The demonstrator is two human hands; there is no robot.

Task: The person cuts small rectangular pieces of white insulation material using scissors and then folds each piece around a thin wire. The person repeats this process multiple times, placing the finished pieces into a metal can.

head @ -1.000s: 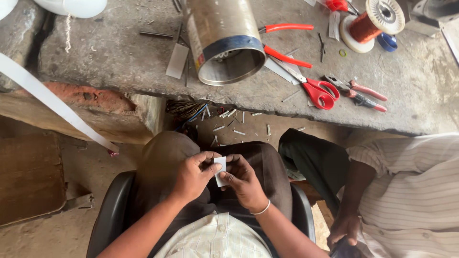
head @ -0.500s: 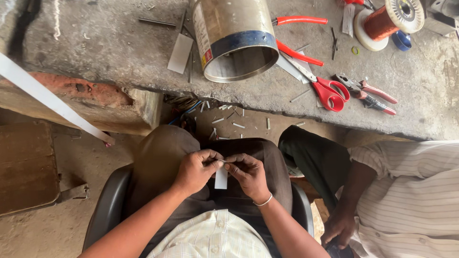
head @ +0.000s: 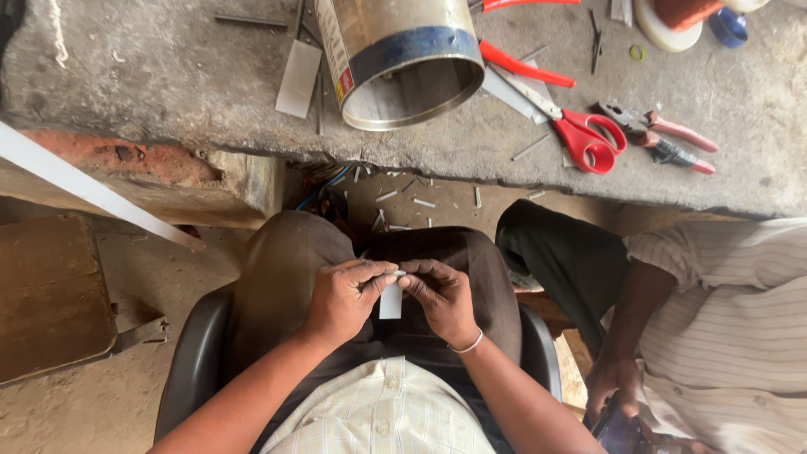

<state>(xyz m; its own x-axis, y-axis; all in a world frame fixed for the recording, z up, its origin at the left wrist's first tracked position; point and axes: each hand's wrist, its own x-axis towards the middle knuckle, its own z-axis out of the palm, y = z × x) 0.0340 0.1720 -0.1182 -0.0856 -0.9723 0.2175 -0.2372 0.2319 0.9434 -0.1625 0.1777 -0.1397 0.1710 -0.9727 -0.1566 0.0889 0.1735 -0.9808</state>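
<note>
Pinching a small white strip [head: 391, 298] over the lap, left hand [head: 340, 303] and right hand [head: 441, 298] both clamp its top edge, long axis hanging straight down between them.

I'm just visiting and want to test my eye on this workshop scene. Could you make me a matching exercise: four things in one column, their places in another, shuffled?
Things:
1. white strip
2. scissors
3. metal can
4. pliers

Places:
A. lying on its side on the bench, mouth toward the camera
B. on the bench, just right of the scissors
C. pinched between both hands over the lap
D. on the bench, right of the can, red handles

Pairs: 1-C, 2-D, 3-A, 4-B
</note>
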